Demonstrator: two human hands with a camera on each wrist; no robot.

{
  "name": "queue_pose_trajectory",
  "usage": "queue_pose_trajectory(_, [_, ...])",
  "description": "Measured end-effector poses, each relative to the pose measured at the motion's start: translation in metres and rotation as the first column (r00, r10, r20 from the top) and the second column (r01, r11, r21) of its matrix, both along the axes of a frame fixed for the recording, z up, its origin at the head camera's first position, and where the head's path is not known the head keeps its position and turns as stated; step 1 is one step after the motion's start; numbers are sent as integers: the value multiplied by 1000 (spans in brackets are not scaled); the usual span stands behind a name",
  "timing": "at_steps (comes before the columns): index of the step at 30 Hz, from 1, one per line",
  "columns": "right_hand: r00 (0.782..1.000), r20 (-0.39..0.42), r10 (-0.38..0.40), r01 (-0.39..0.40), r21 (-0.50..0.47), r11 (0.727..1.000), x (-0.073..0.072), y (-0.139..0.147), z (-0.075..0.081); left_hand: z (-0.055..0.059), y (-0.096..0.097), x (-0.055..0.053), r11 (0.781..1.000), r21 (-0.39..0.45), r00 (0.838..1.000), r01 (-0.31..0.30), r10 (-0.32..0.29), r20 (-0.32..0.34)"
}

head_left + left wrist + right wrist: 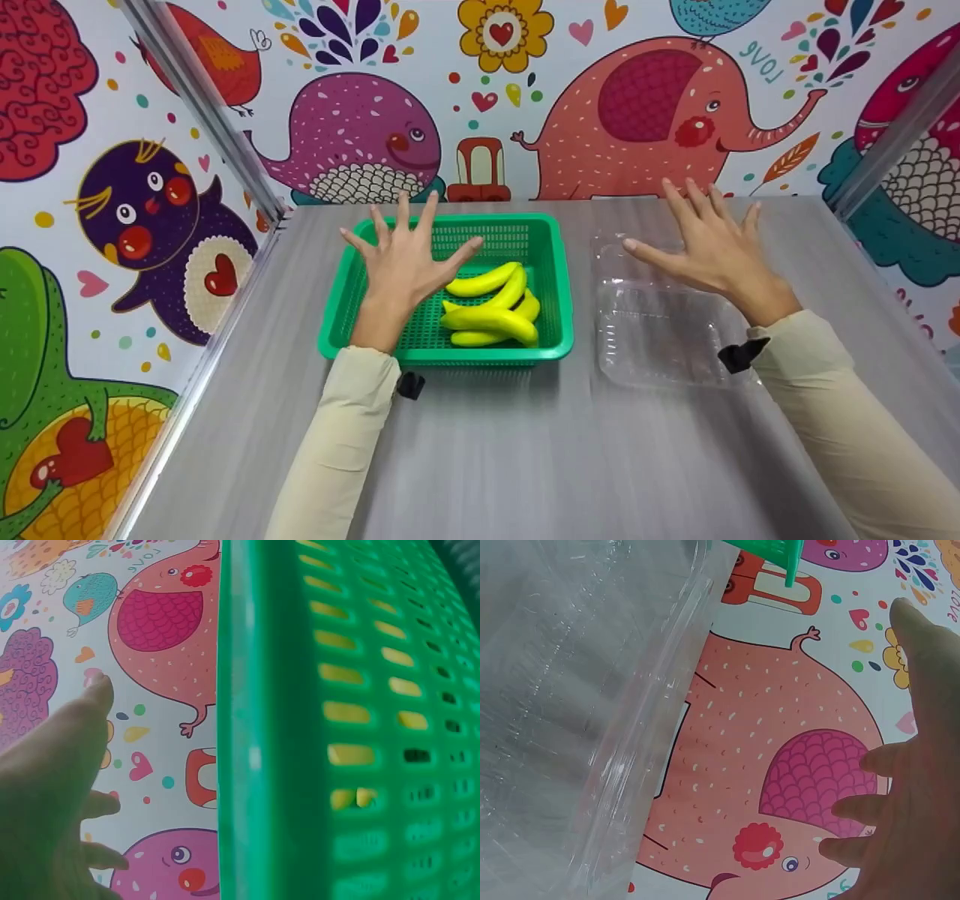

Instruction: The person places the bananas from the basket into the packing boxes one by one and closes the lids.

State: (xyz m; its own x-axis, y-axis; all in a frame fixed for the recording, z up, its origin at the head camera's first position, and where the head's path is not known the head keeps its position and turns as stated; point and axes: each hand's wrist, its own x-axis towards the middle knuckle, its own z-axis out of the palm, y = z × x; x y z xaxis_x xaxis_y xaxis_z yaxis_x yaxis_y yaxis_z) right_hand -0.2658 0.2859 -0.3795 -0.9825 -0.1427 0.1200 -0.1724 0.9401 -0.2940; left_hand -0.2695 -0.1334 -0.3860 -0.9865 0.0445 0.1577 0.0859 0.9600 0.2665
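Observation:
Several yellow bananas [491, 315] lie together in a green plastic basket [561, 300] with slotted walls. Over the basket's left part, my left hand [405, 262] is held with its fingers spread, holding nothing. In the left wrist view the basket wall [277, 727] fills the right half, and yellow shows through its slots. To the right of the basket lies a clear plastic clamshell box [660, 337] with its lid raised at the back. My right hand [716, 247], fingers spread and holding nothing, is above the box's back right part. The right wrist view shows the clear box [577, 712] close up.
Both objects stand on a grey wood-grain table [480, 450]. Behind it rises a wall [510, 97] printed with cartoon animals, and a similar panel [60, 210] borders the left side. Metal corner posts [206, 105] stand at the back corners.

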Motion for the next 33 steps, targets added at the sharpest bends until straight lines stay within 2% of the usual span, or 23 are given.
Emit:
queue_pose_trajectory(10, [994,-98,43,-45,-21,999,7,-7,-2,2,-18,20,1000,29,999,-3,5,-40])
queue_pose_trajectory(15, [992,-112,53,-55,-21,998,9,-13,-1,-1,-25,27,999,40,998,5,-2,-66])
queue_pose_trajectory(20, [988,-143,62,-67,-29,997,10,-19,-2,-4,-32,32,999,47,997,0,3,-81])
queue_pose_trajectory(27, [969,-228,94,-107,-46,993,11,-28,-2,-10,-39,37,998,59,995,-10,15,-95])
queue_pose_trajectory(33, [959,-262,109,-125,-48,991,15,-34,-4,-14,-44,40,997,74,993,-21,29,-112])
